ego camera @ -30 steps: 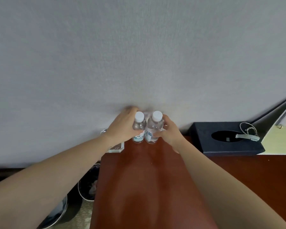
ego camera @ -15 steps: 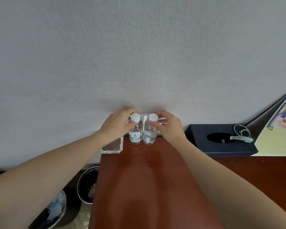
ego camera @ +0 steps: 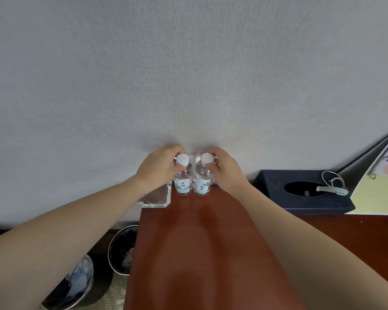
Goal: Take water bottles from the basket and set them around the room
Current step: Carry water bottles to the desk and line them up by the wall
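Two small clear water bottles with white caps stand upright side by side at the back of the brown wooden desk (ego camera: 199,242), close to the grey wall. My left hand (ego camera: 157,168) holds the left bottle (ego camera: 183,182) near its neck, fingers curled round it. My right hand (ego camera: 224,171) grips the right bottle (ego camera: 202,184) the same way. Both labels face me. The basket is not in view.
A clear glass coaster holder (ego camera: 156,198) sits at the desk's back left corner, under my left wrist. A dark tissue box (ego camera: 300,191) with a metal clip lies to the right, beside a leaning folder (ego camera: 376,175). Two black bins (ego camera: 121,249) stand on the floor at left.
Both hands slid up from the bottles' bodies to their necks. The bottles now stand closer to the wall with their labels uncovered.
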